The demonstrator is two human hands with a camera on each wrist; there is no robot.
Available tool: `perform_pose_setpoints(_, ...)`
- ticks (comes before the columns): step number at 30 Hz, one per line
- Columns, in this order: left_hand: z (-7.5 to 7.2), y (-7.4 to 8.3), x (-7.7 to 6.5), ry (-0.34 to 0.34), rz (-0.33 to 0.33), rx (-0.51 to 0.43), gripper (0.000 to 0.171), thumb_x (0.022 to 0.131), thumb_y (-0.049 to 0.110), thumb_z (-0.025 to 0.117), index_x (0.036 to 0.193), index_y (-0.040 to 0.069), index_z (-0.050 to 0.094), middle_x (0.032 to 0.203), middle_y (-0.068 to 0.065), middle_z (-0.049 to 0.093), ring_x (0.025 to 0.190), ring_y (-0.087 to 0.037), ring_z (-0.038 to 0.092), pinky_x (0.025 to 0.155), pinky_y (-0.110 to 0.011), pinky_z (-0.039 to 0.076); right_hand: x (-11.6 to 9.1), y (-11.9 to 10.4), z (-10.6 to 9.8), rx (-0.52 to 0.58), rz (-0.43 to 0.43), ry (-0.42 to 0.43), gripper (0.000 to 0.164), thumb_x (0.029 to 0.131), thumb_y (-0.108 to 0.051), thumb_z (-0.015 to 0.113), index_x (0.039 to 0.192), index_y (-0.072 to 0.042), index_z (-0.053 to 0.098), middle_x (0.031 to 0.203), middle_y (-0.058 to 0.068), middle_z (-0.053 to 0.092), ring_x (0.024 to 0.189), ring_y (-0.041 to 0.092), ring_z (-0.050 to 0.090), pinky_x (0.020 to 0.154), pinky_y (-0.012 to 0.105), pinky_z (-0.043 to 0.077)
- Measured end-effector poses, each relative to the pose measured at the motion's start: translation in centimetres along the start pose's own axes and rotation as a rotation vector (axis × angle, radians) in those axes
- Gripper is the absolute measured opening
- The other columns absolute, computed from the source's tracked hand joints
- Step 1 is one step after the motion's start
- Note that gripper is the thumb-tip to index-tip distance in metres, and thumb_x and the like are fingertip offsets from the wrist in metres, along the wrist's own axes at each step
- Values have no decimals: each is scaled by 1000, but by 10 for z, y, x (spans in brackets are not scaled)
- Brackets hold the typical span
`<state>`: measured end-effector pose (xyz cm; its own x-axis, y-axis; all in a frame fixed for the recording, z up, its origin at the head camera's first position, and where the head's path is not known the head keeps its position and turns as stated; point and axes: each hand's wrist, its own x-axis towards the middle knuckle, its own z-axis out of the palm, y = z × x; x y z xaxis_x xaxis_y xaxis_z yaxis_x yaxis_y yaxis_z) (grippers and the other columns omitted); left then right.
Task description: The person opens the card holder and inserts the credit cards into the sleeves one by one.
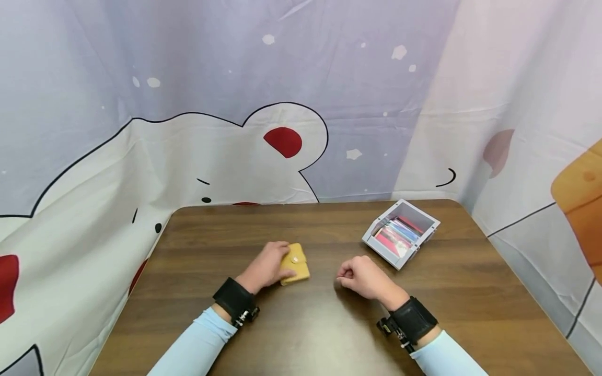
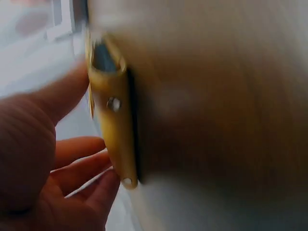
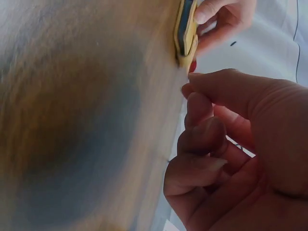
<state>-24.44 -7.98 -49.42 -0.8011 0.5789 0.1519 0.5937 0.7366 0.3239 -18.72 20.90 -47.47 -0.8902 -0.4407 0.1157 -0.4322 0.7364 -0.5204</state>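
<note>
Gripping the yellow snap wallet (image 1: 296, 256) left of the grey bin (image 1: 418, 213) is the left hand (image 1: 266, 266); the right hand (image 1: 365, 277), fingers curled around nothing, is nearer the bin.

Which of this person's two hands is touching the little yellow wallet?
The left hand; it spans the yellow wallet, touching its edges. The right hand is curled, apart from the wallet, with nothing visible in its grasp.

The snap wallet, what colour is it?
The snap wallet is yellow, showing best in the head view.
</note>
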Motion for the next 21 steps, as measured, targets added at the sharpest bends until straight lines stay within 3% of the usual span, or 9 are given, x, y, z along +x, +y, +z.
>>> perform_pose_setpoints(4,12,40,0,-82,92,1,68,84,45,83,129,-4,66,138,-20,62,129,-35,55,111,-42,45,5,-4,7,100,-11,-55,7,88,-11,78,82,-14,76,63,-13,64,58,-5,51,56,18,43)
perform_pose_setpoints(10,29,81,-4,-85,193,7,68,81,54,82,128,7,68,135,-8,67,122,-23,58,107,-31,46,6,-11,14,156,-4,-111,11,85,-17,81,79,-16,72,59,-11,56,51,-5,47,50,18,39)
perform_pose_setpoints(16,34,94,-7,-88,196,-4,75,81,53,82,139,9,62,142,-6,63,125,-19,57,108,-28,44,3,-12,15,157,33,-166,19,83,-14,80,72,-18,66,58,-13,54,50,-4,47,49,17,40)
perform_pose_setpoints(21,32,92,-10,-95,182,13,77,82,53,80,138,4,62,141,-10,63,125,-22,57,108,-28,45,2,-9,15,318,77,-213,16,81,1,72,73,-11,63,55,-4,59,43,3,54,42,25,48)
